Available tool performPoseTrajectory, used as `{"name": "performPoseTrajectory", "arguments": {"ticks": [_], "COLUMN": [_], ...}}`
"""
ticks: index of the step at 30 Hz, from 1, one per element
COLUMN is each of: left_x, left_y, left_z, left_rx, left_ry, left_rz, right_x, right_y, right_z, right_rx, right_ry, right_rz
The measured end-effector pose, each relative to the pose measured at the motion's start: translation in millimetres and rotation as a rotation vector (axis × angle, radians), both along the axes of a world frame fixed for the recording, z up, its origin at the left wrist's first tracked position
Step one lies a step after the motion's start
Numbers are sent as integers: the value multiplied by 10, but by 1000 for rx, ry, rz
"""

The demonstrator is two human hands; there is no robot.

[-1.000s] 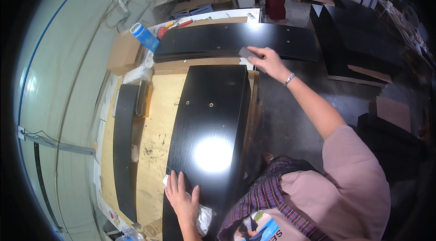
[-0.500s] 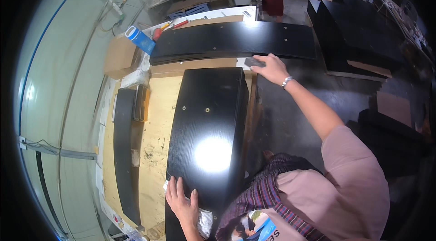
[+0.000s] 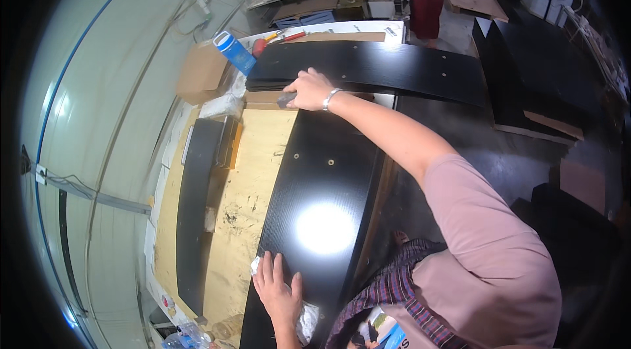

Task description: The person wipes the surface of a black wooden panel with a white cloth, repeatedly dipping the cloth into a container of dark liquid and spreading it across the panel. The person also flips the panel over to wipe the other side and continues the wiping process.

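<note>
My left hand point(image 3: 278, 293) lies on a long black board point(image 3: 328, 181), fingers stretched and slightly apart. Under its palm bunches a white cloth point(image 3: 307, 321), and a bit of white shows by the fingertips. Reaching to the far end of that board, my right hand point(image 3: 311, 89) is closed on a small grey block point(image 3: 286, 100), which looks like a sanding block. The block is at the board's far left corner; whether it touches the edge I cannot tell. Just beyond lies a stack of black boards point(image 3: 394, 60) set crosswise, with small brass-coloured fittings on top.
A narrow black board point(image 3: 197, 217) lies left on the yellowish tabletop point(image 3: 246, 198). Behind it stand a cardboard box point(image 3: 204, 69) and a blue container point(image 3: 234, 53), near red-handled tools point(image 3: 289, 38). Large black panels point(image 3: 545, 66) stand right. Another person point(image 3: 424, 4) is at the back.
My right hand has moved left with the grey block, from the board's far right corner to its far left corner. My left hand stays on the cloth. The view has shifted slightly.
</note>
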State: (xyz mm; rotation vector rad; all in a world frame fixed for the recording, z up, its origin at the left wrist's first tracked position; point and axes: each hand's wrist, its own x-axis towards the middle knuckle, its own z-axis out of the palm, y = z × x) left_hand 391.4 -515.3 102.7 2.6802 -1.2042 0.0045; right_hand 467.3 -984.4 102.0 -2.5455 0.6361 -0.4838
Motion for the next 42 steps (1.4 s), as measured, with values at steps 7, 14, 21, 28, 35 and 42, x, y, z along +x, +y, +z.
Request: {"name": "performPoseTrajectory", "arguments": {"ticks": [7, 14, 21, 28, 35, 42], "left_x": [-25, -21, -47, -443, -1300, -2015], "left_y": [32, -34, 96, 780, 2595, 3856], "left_z": [11, -15, 327, 522, 754, -60], "left_rx": [-38, -56, -726, -1089, -1263, -1202], "left_ry": [22, 0, 288, 204, -365, -456], "left_rz": [35, -39, 20, 305, 869, 1373], "right_x": [304, 336, -577, -865, -1142, -1191], "right_y": [-275, 340, 2650, 3243, 3382, 3939], "right_z": [36, 13, 372, 174, 170, 59], "right_rx": [26, 412, 1278, 587, 33, -85], "right_ry": [459, -422, -205, -158, 41, 86], "right_rz": [-178, 296, 956, 1146, 1230, 1222]}}
